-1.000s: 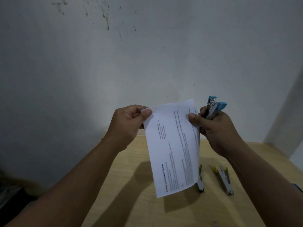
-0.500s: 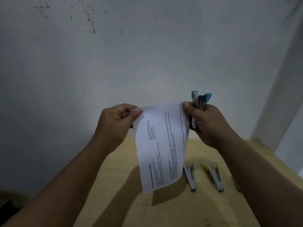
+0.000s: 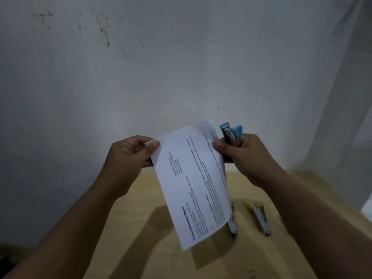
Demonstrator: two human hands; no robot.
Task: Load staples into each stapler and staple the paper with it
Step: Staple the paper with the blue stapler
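Note:
A printed white paper (image 3: 193,184) hangs in the air above the wooden table (image 3: 141,228). My left hand (image 3: 128,156) pinches its upper left corner between thumb and fingers. My right hand (image 3: 243,156) grips a blue stapler (image 3: 231,133) that points upward, while its thumb presses on the paper's upper right edge. The stapler's jaws stand just right of the paper's top corner. Two more staplers lie on the table below: one (image 3: 233,224) partly behind the paper, and a yellow-tipped one (image 3: 259,218) to its right.
A stained white wall (image 3: 181,67) rises directly behind the table. A second wall (image 3: 354,117) closes the right side. A small metallic bit (image 3: 251,273) lies near the table's front edge.
The paper has tilted, its top corner now higher and nearer the stapler's jaws. Both hands keep their grips; the view shifted slightly.

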